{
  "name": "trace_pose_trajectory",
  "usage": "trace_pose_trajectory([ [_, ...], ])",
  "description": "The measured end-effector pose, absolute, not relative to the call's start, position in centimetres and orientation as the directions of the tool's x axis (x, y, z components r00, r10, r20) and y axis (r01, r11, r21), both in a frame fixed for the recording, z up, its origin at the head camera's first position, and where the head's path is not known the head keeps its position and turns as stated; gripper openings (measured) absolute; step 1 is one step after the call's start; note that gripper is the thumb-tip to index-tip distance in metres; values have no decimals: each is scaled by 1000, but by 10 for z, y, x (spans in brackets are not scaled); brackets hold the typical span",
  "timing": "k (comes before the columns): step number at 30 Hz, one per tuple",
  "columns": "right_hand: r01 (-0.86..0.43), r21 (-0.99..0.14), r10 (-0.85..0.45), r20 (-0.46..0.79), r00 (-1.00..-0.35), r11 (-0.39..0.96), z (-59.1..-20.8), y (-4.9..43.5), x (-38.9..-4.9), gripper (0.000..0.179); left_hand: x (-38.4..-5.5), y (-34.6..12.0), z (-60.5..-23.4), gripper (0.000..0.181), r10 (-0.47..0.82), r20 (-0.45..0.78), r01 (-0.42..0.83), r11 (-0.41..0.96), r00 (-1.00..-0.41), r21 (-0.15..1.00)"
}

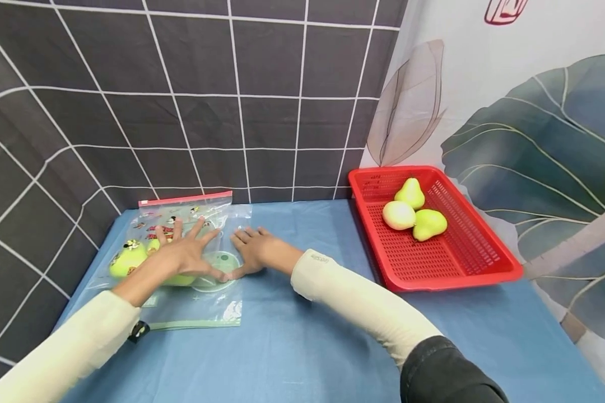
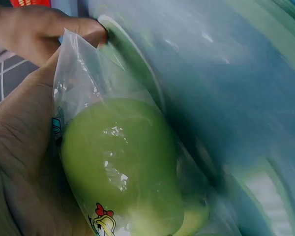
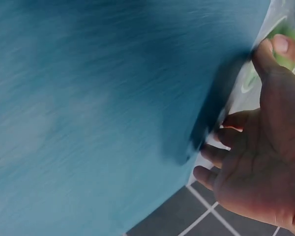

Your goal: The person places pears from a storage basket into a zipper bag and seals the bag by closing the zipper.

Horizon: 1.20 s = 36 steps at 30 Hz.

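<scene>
My left hand (image 1: 181, 256), fingers spread, rests on a clear zip bag (image 1: 150, 219) with a pink-red top strip and cartoon prints. Green pears (image 1: 127, 261) lie inside it; the left wrist view shows one pear (image 2: 120, 157) close up through the plastic. Underneath is a second clear zip bag (image 1: 209, 313) with a green strip and a round green print (image 1: 220, 263). My right hand (image 1: 257, 251) touches this lower bag along its right side, its fingers extended. The two thumbs nearly meet over the round print. In the right wrist view the right hand (image 3: 265, 147) shows its palm.
A red plastic basket (image 1: 464, 246) stands to the right, with three pears (image 1: 429, 224) in it. Blue cloth (image 1: 302, 347) covers the table. Dark tiled-pattern fabric (image 1: 272, 123) hangs behind and on the left, and a leaf-print cloth (image 1: 524, 157) hangs at the right.
</scene>
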State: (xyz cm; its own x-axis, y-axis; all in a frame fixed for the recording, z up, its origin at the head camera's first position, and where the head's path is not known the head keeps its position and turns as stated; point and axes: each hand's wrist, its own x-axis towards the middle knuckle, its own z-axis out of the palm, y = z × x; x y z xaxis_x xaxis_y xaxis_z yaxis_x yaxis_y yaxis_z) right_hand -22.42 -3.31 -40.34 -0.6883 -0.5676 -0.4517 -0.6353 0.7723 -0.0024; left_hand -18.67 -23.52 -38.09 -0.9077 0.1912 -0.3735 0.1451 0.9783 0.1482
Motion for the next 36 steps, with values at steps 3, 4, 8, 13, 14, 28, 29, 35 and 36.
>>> trace_pose_trajectory([
  [3,-629,-8,-561,-462,-687,778,-399,-12,-221,110,-184,-239,-382,135,191,-358,139,976,-914,166],
  [4,-624,-7,-555,-466,-689,781,-398,-4,-220,110,-183,-239,-382,135,192,-354,140,976,-915,168],
  [8,-597,52,-496,-502,-709,801,-390,30,-216,110,-182,-244,-382,137,195,-343,137,973,-919,184],
  [13,-555,199,-386,-533,-753,808,-375,64,-213,111,-180,-249,-381,137,202,-326,143,970,-923,196],
  [14,-544,234,-361,-536,-764,806,-373,70,-213,111,-180,-249,-380,137,204,-323,145,970,-924,196],
  [28,-482,339,-251,-541,-802,808,-363,98,-217,92,-178,-243,-378,133,214,-312,163,970,-926,180],
  [29,-473,339,-242,-542,-805,814,-363,97,-217,91,-178,-242,-378,133,214,-314,163,970,-925,180],
  [35,-385,362,-152,-531,-834,849,-360,88,-210,92,-176,-233,-375,134,223,-279,189,972,-934,142],
  [36,-376,365,-146,-523,-839,852,-358,86,-208,89,-176,-229,-374,134,230,-259,201,971,-938,133],
])
